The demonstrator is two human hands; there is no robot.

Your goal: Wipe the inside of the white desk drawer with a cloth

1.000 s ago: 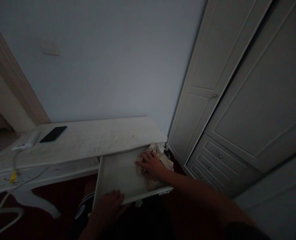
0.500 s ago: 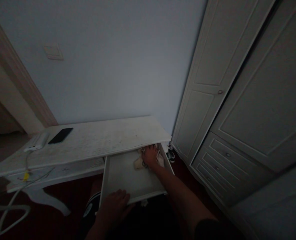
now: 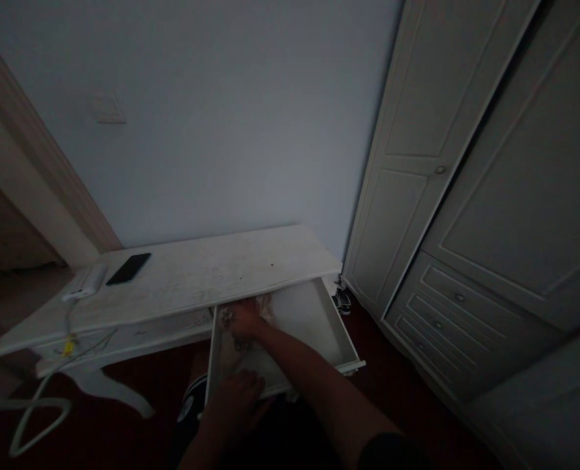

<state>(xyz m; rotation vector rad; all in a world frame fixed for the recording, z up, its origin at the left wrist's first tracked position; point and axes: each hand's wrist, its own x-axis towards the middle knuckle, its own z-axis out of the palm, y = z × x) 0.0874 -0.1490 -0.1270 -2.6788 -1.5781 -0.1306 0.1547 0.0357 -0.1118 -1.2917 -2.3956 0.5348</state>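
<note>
A white drawer (image 3: 314,313) is pulled out from a white desk (image 3: 221,267). My right hand (image 3: 243,320) reaches into its left rear part, closed on a crumpled beige cloth (image 3: 266,307) with a dark pattern. Folds of the cloth show on both sides of the hand and lie on the drawer's bottom. At the front left corner of the drawer, my left hand (image 3: 243,391) has its fingers hooked over the front panel. The picture is dim, and the fingertips of my right hand are hard to make out.
A dark phone (image 3: 129,268) and a white power strip (image 3: 87,282) lie on the desk's left end. The strip's white cable (image 3: 40,405) loops down at the left. A white wardrobe (image 3: 417,196) stands to the right; shoes (image 3: 342,301) sit on the dark red floor.
My right hand has swept the cloth from the drawer's right side, through its rear right corner, over to the left side. The left hand has stayed at the front edge. The view shifted slightly.
</note>
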